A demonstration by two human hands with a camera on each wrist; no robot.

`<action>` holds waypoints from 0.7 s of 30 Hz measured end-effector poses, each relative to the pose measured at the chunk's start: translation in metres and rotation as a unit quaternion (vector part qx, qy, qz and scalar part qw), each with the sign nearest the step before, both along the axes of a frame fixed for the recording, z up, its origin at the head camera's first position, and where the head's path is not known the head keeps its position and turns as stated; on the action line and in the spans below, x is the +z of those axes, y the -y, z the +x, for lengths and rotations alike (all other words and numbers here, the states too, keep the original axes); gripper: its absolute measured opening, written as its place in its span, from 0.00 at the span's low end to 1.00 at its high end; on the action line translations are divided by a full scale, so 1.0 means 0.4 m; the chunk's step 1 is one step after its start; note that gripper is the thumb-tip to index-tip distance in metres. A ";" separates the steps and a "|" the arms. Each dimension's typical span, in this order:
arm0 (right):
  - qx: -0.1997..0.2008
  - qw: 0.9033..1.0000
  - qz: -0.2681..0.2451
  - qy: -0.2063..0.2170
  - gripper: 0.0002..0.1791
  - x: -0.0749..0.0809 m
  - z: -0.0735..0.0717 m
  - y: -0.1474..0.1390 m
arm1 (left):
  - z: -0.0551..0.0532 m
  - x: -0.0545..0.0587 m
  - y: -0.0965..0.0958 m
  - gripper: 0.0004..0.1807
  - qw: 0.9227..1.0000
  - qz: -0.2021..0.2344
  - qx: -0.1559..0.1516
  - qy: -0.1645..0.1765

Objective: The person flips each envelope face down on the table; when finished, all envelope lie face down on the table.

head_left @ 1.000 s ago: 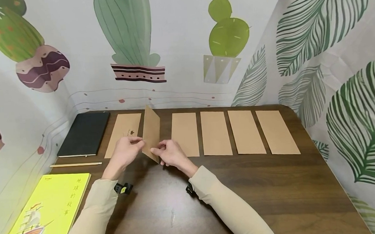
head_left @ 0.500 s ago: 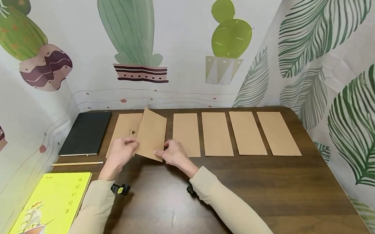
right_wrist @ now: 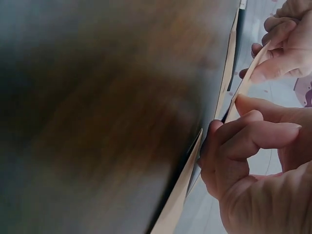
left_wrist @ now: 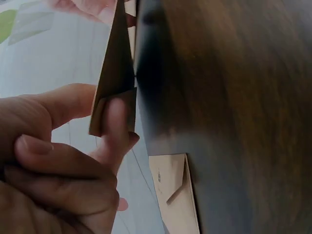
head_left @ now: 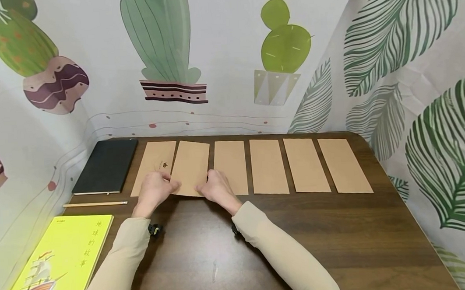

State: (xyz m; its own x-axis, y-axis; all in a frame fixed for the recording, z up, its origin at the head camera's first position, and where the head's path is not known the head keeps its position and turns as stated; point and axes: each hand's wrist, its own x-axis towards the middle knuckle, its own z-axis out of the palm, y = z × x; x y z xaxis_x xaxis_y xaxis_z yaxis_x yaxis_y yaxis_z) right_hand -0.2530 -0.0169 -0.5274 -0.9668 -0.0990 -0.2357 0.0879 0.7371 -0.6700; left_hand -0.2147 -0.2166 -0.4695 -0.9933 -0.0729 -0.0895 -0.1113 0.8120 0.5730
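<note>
A brown paper envelope [head_left: 190, 164] is tilted, with its near edge raised off the table. My left hand [head_left: 154, 187] pinches it near its left corner, and my right hand [head_left: 215, 185] pinches the right corner. In the left wrist view the envelope [left_wrist: 113, 68] stands edge-on, its folded flap on the underside, between thumb and index finger. The right wrist view has both hands on the envelope [right_wrist: 247, 78]. Left of it lies an envelope with a small dark crown print [head_left: 154, 160], partly behind my left hand.
Several plain brown envelopes [head_left: 268, 166] lie in a row to the right along the back of the wooden table [head_left: 300, 229]. A black notebook [head_left: 105, 165], a pencil [head_left: 95, 204] and a yellow book [head_left: 61, 263] lie at the left. A patterned cloth [head_left: 227, 53] hangs behind.
The held envelope has gone from standing steeply on edge to nearly flat, its plain face now upward. Both hands have kept their grip and turned with it.
</note>
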 end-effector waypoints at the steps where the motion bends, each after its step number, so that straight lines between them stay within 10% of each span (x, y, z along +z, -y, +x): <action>1: 0.004 1.000 0.006 0.001 0.26 0.002 -0.002 0.002 | -0.002 -0.002 -0.001 0.22 1.000 -0.011 0.002 0.001; 21: 0.049 0.997 0.052 -0.019 0.19 -0.005 -0.020 0.024 | -0.020 -0.018 -0.025 0.16 0.996 -0.084 0.028 0.027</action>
State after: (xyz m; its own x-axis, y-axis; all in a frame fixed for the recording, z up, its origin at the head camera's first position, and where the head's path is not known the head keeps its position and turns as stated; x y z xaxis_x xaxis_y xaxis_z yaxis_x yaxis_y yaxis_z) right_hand -0.2611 -0.0266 -0.5294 -0.9620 -0.1709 -0.2130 -0.0126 0.8070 -0.5904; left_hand -0.2225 -0.2067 -0.4769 -0.9813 -0.1468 -0.1244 -0.1862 0.8873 0.4220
